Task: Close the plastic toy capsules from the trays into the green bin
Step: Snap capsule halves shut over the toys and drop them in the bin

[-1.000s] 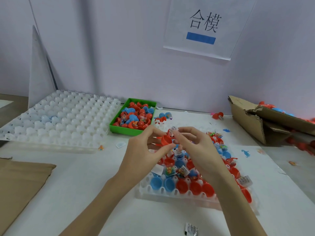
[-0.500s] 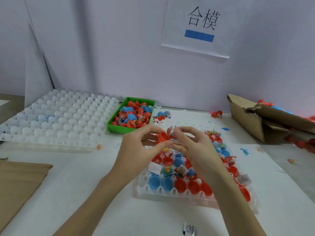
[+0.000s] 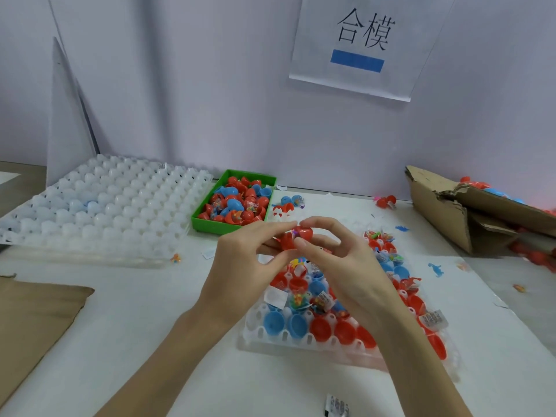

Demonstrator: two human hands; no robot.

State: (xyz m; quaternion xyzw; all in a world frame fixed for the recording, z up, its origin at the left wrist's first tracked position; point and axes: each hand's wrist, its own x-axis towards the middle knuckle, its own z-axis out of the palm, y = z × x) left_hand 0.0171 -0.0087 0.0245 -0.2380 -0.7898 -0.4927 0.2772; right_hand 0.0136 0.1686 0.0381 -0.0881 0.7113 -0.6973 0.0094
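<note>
Both hands meet over the near tray (image 3: 304,341), pinching one red capsule (image 3: 302,233) between them. My left hand (image 3: 249,266) holds its lower left half, and my right hand (image 3: 340,266) pinches the upper right half with thumb and fingers. The two halves look pressed together, with a small toy partly showing at the seam. The tray below holds open red and blue capsule halves with small packets. At the back of the table, a green bin (image 3: 210,222) is filled with red and blue capsules.
A large white tray (image 3: 99,212) of mostly bare cups lies at the left. A torn cardboard box (image 3: 445,212) with capsules sits at the right. Brown cardboard (image 3: 33,323) lies near left. Loose capsules (image 3: 288,203) and scraps lie behind the hands.
The red capsule halves have come together between my fingers, and my right hand's grip has shifted onto the top half. The view moved slightly.
</note>
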